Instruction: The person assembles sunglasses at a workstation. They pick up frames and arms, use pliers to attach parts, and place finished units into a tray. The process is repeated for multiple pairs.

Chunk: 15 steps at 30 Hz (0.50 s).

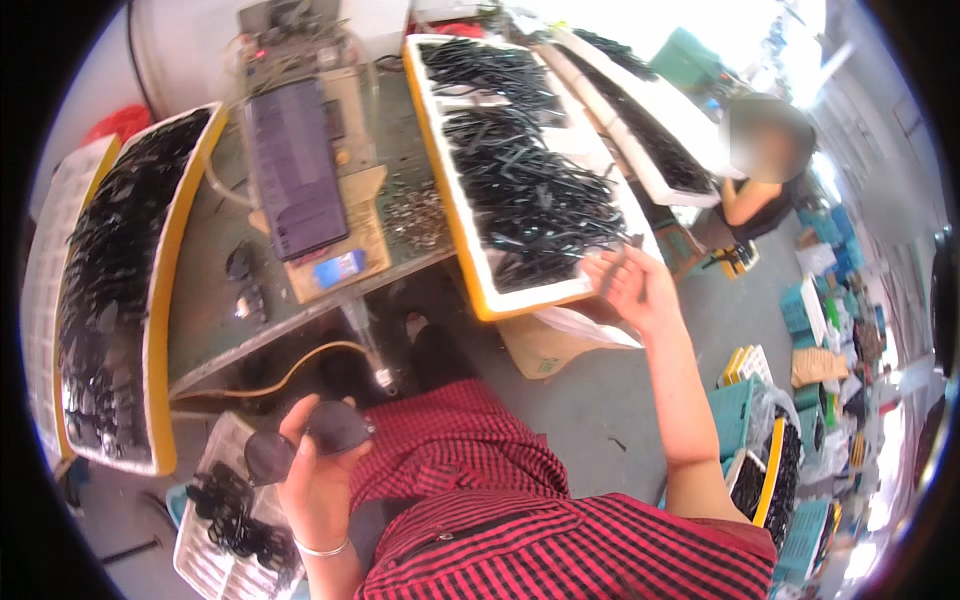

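My left hand [318, 480], with a bracelet at its wrist, is closed on a pair of sunglasses [338, 428] with dark lenses, held up in front of my lap. No side arms can be made out on them. Over the near right corner of a white foam tray with a yellow side [468, 268], my right hand [640, 290] pinches a thin dark glasses temple [612, 273]. Many similar dark temples [530, 190] lie heaped in that tray. Another pair of sunglasses [245, 285] rests on the worktable [225, 325].
A bench machine [290, 50] stands behind a dark flat panel [295, 170] and a small blue box [338, 268]. Filled trays [125, 270] stand at left. Below is a basket [215, 545] of black parts. Another person [760, 190] sits at far right.
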Motion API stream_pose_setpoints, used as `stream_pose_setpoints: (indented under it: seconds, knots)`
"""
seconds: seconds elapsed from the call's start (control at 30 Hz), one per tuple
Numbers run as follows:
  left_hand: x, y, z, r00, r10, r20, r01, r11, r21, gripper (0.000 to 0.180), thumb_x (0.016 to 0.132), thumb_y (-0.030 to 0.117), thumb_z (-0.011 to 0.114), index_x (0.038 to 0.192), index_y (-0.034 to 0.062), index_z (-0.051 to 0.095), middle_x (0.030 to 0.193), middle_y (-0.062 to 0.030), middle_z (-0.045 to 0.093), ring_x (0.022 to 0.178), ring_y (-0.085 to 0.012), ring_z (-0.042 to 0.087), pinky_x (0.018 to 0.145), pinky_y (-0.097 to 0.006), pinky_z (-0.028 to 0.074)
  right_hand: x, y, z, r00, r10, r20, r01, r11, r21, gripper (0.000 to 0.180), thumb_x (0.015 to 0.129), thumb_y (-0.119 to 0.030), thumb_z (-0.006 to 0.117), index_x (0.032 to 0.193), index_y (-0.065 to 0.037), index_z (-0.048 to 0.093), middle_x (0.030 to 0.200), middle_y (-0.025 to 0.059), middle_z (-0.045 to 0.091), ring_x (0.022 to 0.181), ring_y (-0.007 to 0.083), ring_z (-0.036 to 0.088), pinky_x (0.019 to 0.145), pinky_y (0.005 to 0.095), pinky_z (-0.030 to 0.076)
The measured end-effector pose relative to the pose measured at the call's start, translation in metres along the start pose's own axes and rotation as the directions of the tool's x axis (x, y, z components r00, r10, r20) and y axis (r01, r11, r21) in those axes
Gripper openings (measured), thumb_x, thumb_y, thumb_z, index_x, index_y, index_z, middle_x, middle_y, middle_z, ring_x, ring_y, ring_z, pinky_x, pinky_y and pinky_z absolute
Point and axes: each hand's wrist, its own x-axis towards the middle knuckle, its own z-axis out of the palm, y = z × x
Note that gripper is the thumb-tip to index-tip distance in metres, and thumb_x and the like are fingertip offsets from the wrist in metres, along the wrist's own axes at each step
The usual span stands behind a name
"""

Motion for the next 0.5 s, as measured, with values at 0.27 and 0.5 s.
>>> stream_pose_setpoints:
  seconds: [0.27, 0.5]
  knots:
    - [0.001, 0.028, 0.038, 0.998, 0.011, 0.056, -0.019, 0.988, 0.151, 0.044, 0.096, 0.016, 0.049, 0.134, -0.0051, 0.041, 0.127, -0.0337, 0.054, 0.113, -0.0456, 0.06, 0.093, -0.052, 0.053, -0.136, 0.087, 0.101, 0.607, -0.196, 0.771, 0.768, -0.105, -0.631, 0.054, 0.068, -0.016, 0.078, 0.121, -0.011, 0.066, 0.102, 0.0086, 0.064, 0.089, 0.0281, 0.06, 0.082, 0.0386, 0.048]
    - [-0.003, 0.037, 0.057, 1.0, 0.017, 0.009, -0.019, 0.963, 0.271, 0.042, 0.095, 0.013, 0.048, 0.131, -0.0065, 0.043, 0.124, -0.0328, 0.056, 0.11, -0.0443, 0.062, 0.093, -0.048, 0.054, -0.128, 0.097, 0.127, 0.439, -0.135, 0.888, 0.838, -0.295, -0.459, 0.057, 0.065, -0.017, 0.078, 0.121, -0.013, 0.066, 0.098, 0.0062, 0.059, 0.088, 0.0259, 0.057, 0.08, 0.0398, 0.042]
